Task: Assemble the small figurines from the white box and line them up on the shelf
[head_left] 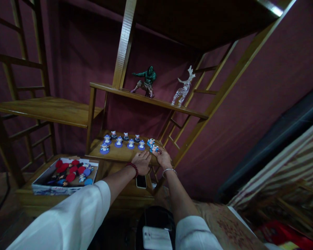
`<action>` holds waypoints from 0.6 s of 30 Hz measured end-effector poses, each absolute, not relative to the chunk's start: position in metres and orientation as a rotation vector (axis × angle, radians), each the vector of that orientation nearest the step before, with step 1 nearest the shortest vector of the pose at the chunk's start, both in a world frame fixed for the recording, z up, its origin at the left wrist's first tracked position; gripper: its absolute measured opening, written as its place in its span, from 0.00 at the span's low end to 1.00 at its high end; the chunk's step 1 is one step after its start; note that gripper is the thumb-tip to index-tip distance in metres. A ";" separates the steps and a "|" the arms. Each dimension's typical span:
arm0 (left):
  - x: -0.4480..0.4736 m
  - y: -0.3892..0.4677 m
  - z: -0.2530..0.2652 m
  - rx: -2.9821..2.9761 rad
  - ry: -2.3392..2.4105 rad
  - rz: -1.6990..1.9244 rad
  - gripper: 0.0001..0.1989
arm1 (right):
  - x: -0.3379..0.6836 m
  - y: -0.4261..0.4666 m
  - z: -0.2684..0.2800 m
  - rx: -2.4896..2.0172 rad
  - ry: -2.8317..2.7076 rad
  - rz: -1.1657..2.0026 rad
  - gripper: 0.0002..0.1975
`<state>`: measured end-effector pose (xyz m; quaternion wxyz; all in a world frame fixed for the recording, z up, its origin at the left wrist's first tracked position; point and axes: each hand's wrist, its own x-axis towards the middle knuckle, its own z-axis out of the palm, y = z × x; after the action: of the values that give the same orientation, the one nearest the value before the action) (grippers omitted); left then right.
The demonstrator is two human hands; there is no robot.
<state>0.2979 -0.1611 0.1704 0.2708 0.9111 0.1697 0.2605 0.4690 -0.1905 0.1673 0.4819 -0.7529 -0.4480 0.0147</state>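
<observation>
An open white cardboard box (pixel 50 190) holds jumbled red-based and blue-based figurines (pixel 82 177). On the brown wooden shelf (pixel 117 155), the right hand (pixel 163 158) clamps its fingers on a small blue-and-white figurine (pixel 154 148); I cannot tell whether the nearby left hand's (pixel 142 161) fingers are together.

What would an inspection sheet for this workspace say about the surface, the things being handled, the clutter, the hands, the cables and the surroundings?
Surface: brown wooden shelf, its right front partly hidden by hands.
Job's things: five purple-based figurines, three small dark-based figurines at the back, two light-blue-based figurines at the right end.
Clutter: open white-sided cardboard box holding red and blue pieces; dark flat rectangular phone below the shelf.
Hands: left hand by the shelf's front edge; right hand at the nearer light-blue-based figurine, grip unclear.
Cables: thin dark cable-like line at far left.
Surroundings: maroon wall; upper wooden shelf with dark green crouching statuette and clear deer-shaped ornament.
</observation>
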 end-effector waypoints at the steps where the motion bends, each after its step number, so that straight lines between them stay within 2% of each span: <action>1: 0.298 -0.161 0.171 2.471 0.458 0.686 0.28 | 0.470 -0.190 0.167 -1.826 -1.099 0.044 0.09; 13: 0.297 -0.161 0.170 2.580 0.445 0.667 0.33 | 0.475 -0.186 0.171 -1.901 -1.111 0.061 0.10; 18: 0.297 -0.163 0.176 2.869 0.536 0.410 0.37 | 0.476 -0.187 0.174 -1.990 -1.164 0.075 0.11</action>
<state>0.2969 -0.1626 0.1758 0.0972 0.9688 0.1809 0.1385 0.4760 -0.1869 0.1739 0.4055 -0.7886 -0.4613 0.0297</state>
